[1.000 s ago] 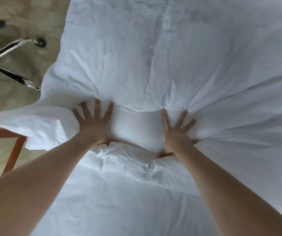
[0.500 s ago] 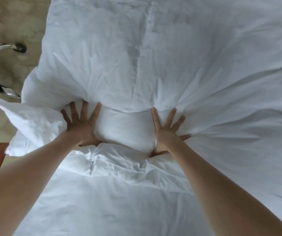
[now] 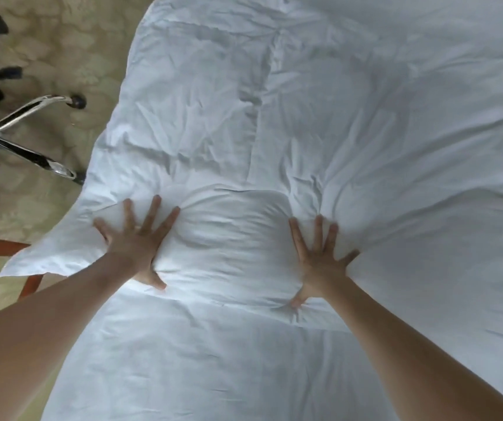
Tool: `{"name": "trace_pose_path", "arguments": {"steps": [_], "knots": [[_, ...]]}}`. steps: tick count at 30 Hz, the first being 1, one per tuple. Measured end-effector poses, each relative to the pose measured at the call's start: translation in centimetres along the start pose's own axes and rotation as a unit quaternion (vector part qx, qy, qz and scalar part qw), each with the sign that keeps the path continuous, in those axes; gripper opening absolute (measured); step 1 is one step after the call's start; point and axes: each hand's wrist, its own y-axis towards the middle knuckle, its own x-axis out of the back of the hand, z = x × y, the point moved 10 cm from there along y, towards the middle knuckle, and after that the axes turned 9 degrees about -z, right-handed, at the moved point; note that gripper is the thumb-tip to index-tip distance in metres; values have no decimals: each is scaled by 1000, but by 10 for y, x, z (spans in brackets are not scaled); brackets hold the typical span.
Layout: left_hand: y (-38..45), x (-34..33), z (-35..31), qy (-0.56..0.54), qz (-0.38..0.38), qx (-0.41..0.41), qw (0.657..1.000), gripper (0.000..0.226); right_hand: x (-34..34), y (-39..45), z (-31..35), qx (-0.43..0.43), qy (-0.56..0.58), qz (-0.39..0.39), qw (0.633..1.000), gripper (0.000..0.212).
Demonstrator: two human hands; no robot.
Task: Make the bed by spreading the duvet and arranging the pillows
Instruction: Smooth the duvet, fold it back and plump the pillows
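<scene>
both hands point(image 3: 136, 244) flat on white duvet point(image 3: 335, 117)

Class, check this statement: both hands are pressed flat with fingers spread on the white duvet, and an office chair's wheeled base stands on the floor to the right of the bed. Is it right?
Not quite. The left hand and right hand do press flat, fingers spread, on the white duvet, but the head view shows the office chair's wheeled base on the floor to the left of the bed, not the right.
</scene>
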Motion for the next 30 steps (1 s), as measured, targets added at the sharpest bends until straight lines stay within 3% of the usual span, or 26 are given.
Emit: {"name": "trace_pose_path", "arguments": {"steps": [7, 10, 12, 14, 16, 18, 19, 20, 21, 22, 24, 27, 28, 30], "knots": [[19, -6, -5, -31, -58, -7, 998, 170, -6, 20, -2, -4, -5, -8, 1000, 177], [-5, -14, 2, -116, -151, 41, 981, 151, -6, 12, -4, 3, -8, -26, 1000, 175], [-32, -33, 9, -237, -208, 111, 942, 128, -5, 7, -5, 0, -16, -40, 999, 173], [-59, -55, 9, -394, -230, 170, 874, 111, -3, 4, -3, -9, -21, -54, 998, 174], [-71, -68, 7, -561, -213, 220, 769, 87, -3, 3, -4, -17, -22, -67, 997, 174], [-77, -85, 27, -709, -222, 337, 578, 63, -7, 2, -7, -10, -15, -68, 998, 171], [-78, -96, 35, -759, -205, 399, 471, 66, -9, 1, -7, -4, -7, -70, 998, 170], [-75, -107, 38, -792, -173, 439, 388, 77, -12, 1, -9, 1, 1, -74, 997, 168], [-67, -112, 35, -809, -131, 450, 354, 82, -13, 0, -10, 6, 8, -80, 997, 166], [-54, -111, 32, -832, -93, 429, 340, 72, -15, -1, -11, 10, 12, -88, 996, 163], [-29, -103, 35, -868, -98, 388, 294, 26, -19, -2, -11, 19, 14, -97, 995, 153], [-18, -91, 45, -881, -103, 358, 293, 19, -19, -7, -8, 32, 35, -66, 997, 136], [-15, -89, 49, -886, -120, 346, 283, 10, -17, -9, -6, 37, 53, -41, 997, 131], [-28, -65, 62, -876, -240, 325, 264, 17, -10, -24, 0, 58, 123, 21, 991, 116]]}}
